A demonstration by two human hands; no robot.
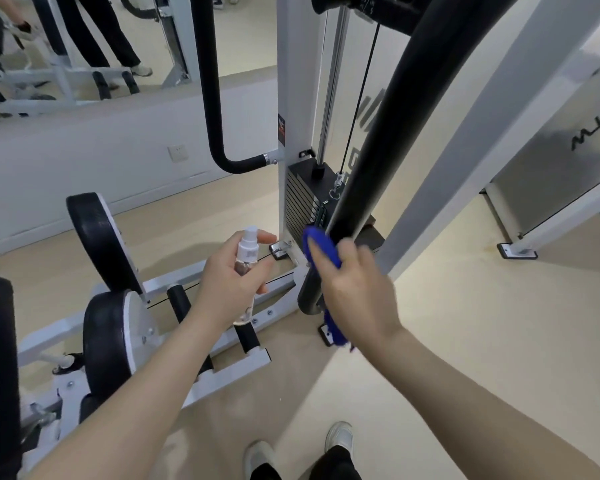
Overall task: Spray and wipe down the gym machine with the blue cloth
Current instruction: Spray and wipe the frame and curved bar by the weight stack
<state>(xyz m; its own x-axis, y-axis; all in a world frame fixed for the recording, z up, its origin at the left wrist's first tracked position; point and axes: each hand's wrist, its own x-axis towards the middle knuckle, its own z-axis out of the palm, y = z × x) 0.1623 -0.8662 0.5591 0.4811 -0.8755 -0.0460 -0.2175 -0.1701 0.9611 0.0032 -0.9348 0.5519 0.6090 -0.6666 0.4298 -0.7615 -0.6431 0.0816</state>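
Note:
A long black padded bar [392,109] of the white gym machine [293,98] slants down from the top right to the middle of the view. My right hand [355,289] grips the blue cloth [321,245] and wraps it around the bar's lower end; a tail of cloth hangs below my palm. My left hand [231,277] holds a small clear spray bottle [246,258] with a white top, upright, just left of the bar, with my forefinger near the nozzle.
The weight stack [303,202] with its cable stands behind the bar. Round black pads [97,244] and white frame rails [219,372] lie low on the left. A wall mirror [84,46] shows a person's legs. My shoes [340,438] stand on the beige floor.

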